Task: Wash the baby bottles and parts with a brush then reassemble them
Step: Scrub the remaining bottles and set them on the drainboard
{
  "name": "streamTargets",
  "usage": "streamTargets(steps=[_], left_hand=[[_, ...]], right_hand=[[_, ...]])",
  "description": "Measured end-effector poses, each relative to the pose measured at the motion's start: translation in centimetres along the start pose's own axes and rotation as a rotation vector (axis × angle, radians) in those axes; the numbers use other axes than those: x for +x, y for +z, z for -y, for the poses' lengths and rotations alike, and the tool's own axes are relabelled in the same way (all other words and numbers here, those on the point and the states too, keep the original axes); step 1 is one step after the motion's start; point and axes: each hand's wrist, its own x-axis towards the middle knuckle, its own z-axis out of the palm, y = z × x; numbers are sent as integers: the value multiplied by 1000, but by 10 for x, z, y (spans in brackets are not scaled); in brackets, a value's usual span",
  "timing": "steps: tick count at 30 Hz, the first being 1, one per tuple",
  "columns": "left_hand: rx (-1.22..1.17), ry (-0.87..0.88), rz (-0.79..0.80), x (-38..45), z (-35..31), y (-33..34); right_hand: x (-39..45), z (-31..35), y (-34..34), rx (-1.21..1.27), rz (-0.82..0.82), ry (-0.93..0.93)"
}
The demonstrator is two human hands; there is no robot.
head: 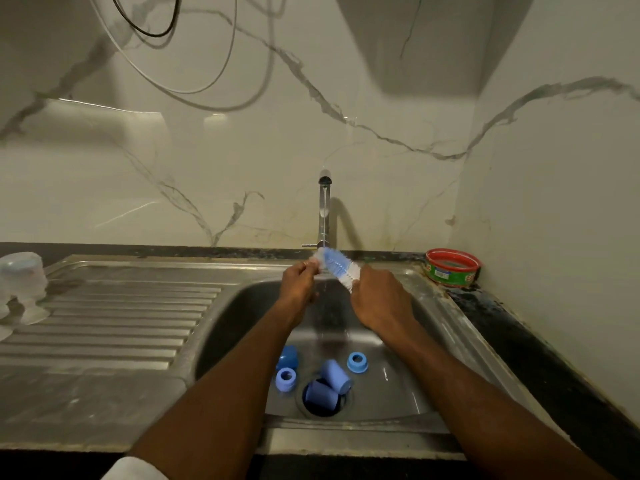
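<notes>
From the head camera, the sink (408, 403) basin holds blue caps (334, 375) at its drain and two blue collar rings (286, 378) beside them. Above the basin's back edge, under the running tap (325, 209), the right hand (381, 299) grips the bottle brush (337, 266); the left hand (299, 277) pinches a small clear part at its tip. A red tub (452, 268) sits in the counter's back right corner; pale bottle pieces (22, 275) stand at the drainboard's left edge.
</notes>
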Motion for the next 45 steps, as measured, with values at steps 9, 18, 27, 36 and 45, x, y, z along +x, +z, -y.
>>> streamTargets(steps=[9,18,27,36,45], left_hand=[[317,82,197,2,11,2],[675,442,13,12,23,-1],[848,339,-180,11,24,-6],[812,367,-30,10,25,1],[395,224,52,3,19,4]], right_hand=[[8,-6,-15,-19,-31,93],[-3,10,0,-87,6,-10],[-7,5,-6,-123,-31,-6],[1,1,-7,-111,-60,52],[2,9,3,-111,-89,26]])
